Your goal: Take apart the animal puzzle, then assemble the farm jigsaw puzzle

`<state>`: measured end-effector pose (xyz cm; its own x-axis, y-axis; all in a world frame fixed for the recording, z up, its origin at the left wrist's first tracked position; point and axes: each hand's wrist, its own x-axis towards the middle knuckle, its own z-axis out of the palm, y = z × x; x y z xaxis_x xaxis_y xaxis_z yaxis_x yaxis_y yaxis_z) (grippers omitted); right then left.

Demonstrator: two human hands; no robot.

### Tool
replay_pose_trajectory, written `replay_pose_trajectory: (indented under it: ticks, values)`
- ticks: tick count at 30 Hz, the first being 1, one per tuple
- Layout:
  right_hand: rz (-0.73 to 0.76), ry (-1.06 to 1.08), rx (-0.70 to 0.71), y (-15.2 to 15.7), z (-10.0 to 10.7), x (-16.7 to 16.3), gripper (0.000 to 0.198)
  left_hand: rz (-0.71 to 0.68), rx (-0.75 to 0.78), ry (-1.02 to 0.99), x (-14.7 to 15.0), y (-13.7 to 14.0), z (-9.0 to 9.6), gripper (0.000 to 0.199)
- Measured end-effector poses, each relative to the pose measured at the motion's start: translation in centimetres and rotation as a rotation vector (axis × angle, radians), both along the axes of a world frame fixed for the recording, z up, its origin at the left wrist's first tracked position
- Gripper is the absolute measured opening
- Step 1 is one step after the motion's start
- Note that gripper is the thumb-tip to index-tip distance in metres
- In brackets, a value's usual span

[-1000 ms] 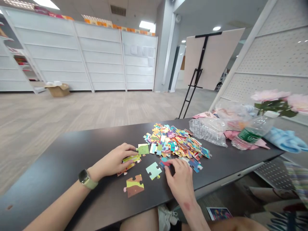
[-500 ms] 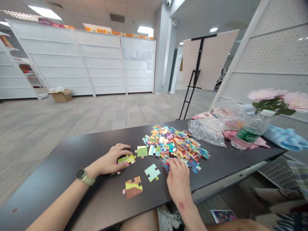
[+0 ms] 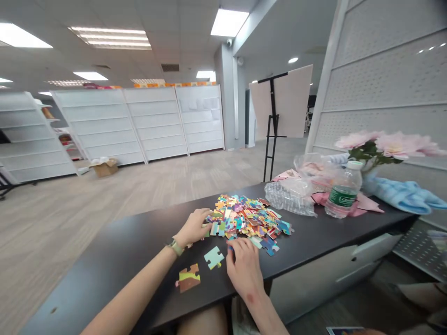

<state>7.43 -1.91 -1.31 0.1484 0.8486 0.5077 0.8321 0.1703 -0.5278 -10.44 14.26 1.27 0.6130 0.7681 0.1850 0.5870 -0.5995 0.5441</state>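
Note:
A heap of colourful jigsaw puzzle pieces (image 3: 244,216) lies on the dark table. My left hand (image 3: 193,227) reaches over the heap's left edge, fingers stretched and apart, partly covering a green piece (image 3: 206,235). At the near side of the heap, my right hand (image 3: 244,263) has its fingers curled down on a small blue puzzle piece (image 3: 230,248), mostly hidden by them. Between the hands lies a loose pale mint piece (image 3: 213,257). A brown and yellow piece (image 3: 188,278) rests closer to the table's front edge.
On the table's right side are crumpled clear plastic packaging (image 3: 289,197), a water bottle (image 3: 345,190), pink flowers (image 3: 387,143) and a blue cloth (image 3: 408,193). An easel (image 3: 272,123) stands beyond the table. White shelving (image 3: 153,121) and a cardboard box (image 3: 104,167) are farther back.
My left hand has moved right and away from me, from the loose green pieces to the heap's edge. My right hand stays by the near side of the heap. The view has tilted up.

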Motion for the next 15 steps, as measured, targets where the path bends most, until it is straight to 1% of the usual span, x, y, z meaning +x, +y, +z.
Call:
replay_pose_trajectory:
  ticks: [2, 4, 6, 8, 10, 15]
  values:
    - [0.0, -0.001, 0.004, -0.1, 0.0, 0.1, 0.024, 0.06, -0.041, -0.002, 0.9, 2.7, -0.4, 0.042]
    - [-0.006, -0.001, 0.007, -0.1, -0.1, 0.1, 0.023, 0.043, -0.092, -0.007, 1.0, 4.8, -0.5, 0.042]
    - [-0.005, 0.002, 0.011, -0.2, -0.1, 0.1, 0.023, -0.003, -0.139, -0.014, 0.8, 6.2, -0.5, 0.039]
    - [0.002, 0.004, 0.013, -0.2, -0.1, 0.1, 0.023, -0.041, -0.175, -0.019, 0.5, 6.8, -0.6, 0.036]
    - [0.011, 0.003, 0.022, -0.2, -0.1, 0.2, 0.023, -0.048, -0.202, -0.022, 0.2, 7.0, -0.7, 0.034]
    - [0.01, 0.006, 0.038, -0.3, -0.1, 0.3, 0.023, 0.057, -0.235, -0.069, -1.1, 6.4, -1.4, 0.028]
